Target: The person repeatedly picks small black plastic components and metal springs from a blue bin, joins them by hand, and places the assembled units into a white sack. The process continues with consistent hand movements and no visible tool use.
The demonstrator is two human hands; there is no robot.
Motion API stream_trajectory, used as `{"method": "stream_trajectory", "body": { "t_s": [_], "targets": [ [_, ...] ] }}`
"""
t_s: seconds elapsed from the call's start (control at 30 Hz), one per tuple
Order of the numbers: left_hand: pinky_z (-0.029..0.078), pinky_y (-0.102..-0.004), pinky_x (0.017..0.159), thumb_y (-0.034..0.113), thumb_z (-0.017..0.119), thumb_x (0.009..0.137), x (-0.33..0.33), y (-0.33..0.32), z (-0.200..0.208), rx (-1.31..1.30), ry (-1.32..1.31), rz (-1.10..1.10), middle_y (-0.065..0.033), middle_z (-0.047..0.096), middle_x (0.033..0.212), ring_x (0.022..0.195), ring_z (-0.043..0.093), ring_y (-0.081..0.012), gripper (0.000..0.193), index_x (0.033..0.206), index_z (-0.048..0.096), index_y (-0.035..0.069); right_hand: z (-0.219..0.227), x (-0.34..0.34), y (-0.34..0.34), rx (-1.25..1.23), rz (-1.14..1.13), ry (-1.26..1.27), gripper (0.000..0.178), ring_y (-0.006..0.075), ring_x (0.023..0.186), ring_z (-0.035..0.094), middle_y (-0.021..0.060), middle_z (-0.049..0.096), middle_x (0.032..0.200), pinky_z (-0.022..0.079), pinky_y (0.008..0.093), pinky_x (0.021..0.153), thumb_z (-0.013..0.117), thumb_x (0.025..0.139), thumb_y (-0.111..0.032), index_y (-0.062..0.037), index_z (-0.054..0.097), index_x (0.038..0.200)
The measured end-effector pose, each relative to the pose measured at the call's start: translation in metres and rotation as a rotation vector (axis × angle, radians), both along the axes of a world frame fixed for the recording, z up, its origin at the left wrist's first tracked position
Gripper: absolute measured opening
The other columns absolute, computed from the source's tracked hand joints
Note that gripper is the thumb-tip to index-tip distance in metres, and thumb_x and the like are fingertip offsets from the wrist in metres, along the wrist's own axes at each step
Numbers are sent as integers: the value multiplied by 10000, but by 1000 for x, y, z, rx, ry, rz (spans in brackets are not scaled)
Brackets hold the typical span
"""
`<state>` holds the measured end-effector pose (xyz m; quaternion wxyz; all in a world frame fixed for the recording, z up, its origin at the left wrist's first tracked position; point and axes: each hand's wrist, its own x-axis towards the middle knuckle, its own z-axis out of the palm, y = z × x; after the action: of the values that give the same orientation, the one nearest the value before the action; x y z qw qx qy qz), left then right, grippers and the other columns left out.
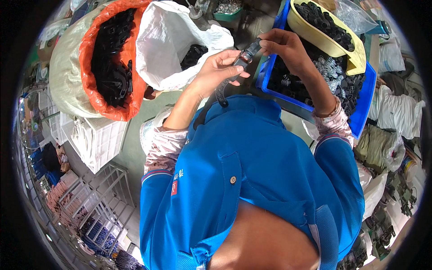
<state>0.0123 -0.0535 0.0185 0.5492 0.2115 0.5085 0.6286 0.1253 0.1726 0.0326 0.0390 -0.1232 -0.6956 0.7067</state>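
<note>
Here's the left hand [219,71] wrapped round the black part [241,61], right hand [284,47] pinching its far end! It's up between white bag [156,54] and blue tray [292,100]; springs [330,69] mid-tray, yellow bin [313,41] across the tray's far side, orange bag [138,96] left.

Our left forearm [182,110] and right forearm [317,87] slant inward in front of us, elbows bent. Our left hand [217,69] is closed in a grip, its thumb stretched toward the right. Our right hand [288,48] sits slightly farther out, its thumb and forefinger drawn together in a pinch. The two hands are near one another but apart.
</note>
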Motion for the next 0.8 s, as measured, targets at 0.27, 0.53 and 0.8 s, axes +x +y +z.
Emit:
{"method": "stream_trajectory", "body": {
  "t_s": [0.27, 0.53, 0.8],
  "targets": [
    [540, -280, 657, 79, 628, 926, 4, 4, -1, 8, -22, -10, -104, 643, 1218, 969, 683, -216, 364, 1273, 544, 5, -7, 1, 2, -16, 34, -58, 298, 127, 802, 632, 68, 664, 893, 505, 270, 737, 710, 878, -160, 39, 653, 1092],
    [534, -292, 636, 75, 613, 941, 4, 6, -4, -6, -42, -13, -162, 660, 1169, 962, 686, -243, 315, 1238, 531, 10, -10, 2, 2, -45, 56, -58, 301, 118, 806, 631, 61, 662, 895, 504, 265, 729, 720, 874, -177, 30, 655, 1083],
    [530, -293, 631, 96, 618, 944, 6, 11, -1, -40, -28, -4, -165, 671, 1130, 947, 691, -241, 263, 1182, 533, 24, -15, 2, -3, -39, 48, -52, 284, 119, 805, 633, 56, 664, 900, 499, 263, 724, 726, 866, -176, 19, 649, 1057]
  ]
}}
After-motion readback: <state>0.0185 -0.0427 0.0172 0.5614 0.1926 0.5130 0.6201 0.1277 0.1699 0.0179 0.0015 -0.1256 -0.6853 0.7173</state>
